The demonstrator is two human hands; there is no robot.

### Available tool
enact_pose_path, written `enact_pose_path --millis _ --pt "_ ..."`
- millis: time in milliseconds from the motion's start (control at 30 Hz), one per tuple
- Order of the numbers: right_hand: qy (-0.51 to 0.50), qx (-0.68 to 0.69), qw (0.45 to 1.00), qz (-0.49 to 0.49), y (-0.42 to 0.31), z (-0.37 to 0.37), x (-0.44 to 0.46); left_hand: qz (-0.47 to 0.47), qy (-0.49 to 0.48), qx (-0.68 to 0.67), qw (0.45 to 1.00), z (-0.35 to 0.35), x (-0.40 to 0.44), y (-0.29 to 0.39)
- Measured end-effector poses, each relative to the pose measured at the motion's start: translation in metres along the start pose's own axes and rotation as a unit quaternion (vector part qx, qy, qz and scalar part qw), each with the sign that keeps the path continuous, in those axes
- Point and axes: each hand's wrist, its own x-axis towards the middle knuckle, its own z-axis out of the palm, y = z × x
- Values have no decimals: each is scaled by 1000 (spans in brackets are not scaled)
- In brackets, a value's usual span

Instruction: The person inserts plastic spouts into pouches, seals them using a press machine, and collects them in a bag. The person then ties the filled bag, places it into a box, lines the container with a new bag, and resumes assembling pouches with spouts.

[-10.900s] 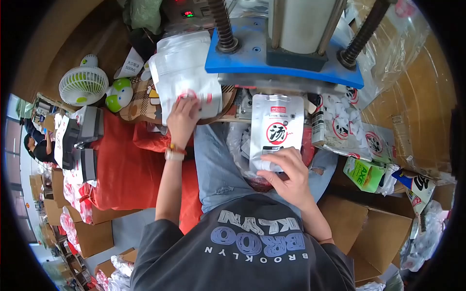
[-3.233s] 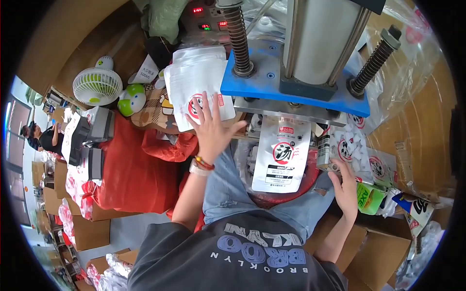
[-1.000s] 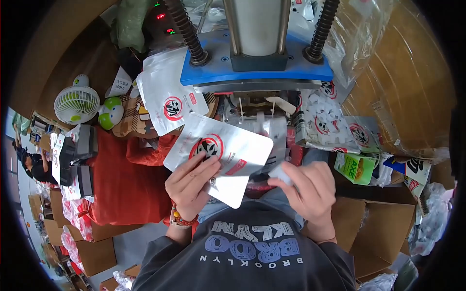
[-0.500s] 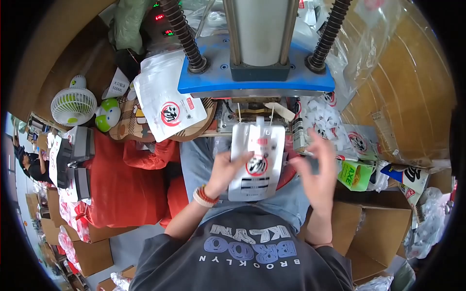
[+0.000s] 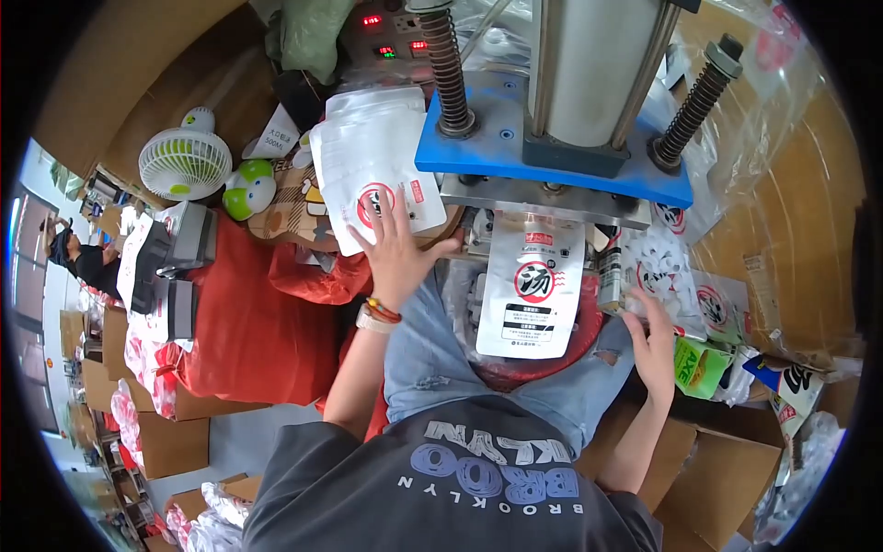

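A white stand-up pouch (image 5: 530, 313) with a red circle and black lettering hangs from the press (image 5: 552, 147), its top edge under the metal plate. Neither hand touches it. My left hand (image 5: 397, 258), fingers spread, lies over the lower part of a stack of similar pouches (image 5: 368, 138), fingertips on the printed circle. To the right of the hanging pouch is my right hand (image 5: 651, 345), empty as far as I can see, its thumb and fingers apart. It is beside a heap of small white plastic pieces (image 5: 658, 262).
A small white fan (image 5: 185, 164) and a green-and-white toy (image 5: 249, 189) stand at the left. Below them is a red-covered surface (image 5: 262, 322). Cardboard boxes (image 5: 717, 469) sit at the lower right, a green AXE pack (image 5: 699, 366) above them. Another person (image 5: 87, 262) is far left.
My left hand has let go of the pouch and moved left onto the stack. The pouch now hangs at the press. My right hand has shifted slightly right and down. The camera view has turned left.
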Motion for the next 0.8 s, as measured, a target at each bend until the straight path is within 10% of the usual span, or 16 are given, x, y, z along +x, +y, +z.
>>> enact_pose_path --millis 100,200,367,533,667,800 --pt "117 193 972 62 -8 5 -2 128 -28 -180 975 28 -32 -50" --pt "172 252 951 -55 -51 -6 -13 -63 -116 -331 934 -19 -43 -48" --pt "251 -53 925 -281 -124 1 -2 79 48 -404 910 -92 -56 -14" --pt "154 -4 905 -396 -141 6 -3 247 49 -396 883 -146 -59 6" --pt "105 73 926 -357 -149 -20 -18 290 -31 -489 822 -160 -59 16" --pt "105 32 978 -177 -111 5 5 40 -259 -609 749 -70 -70 52"
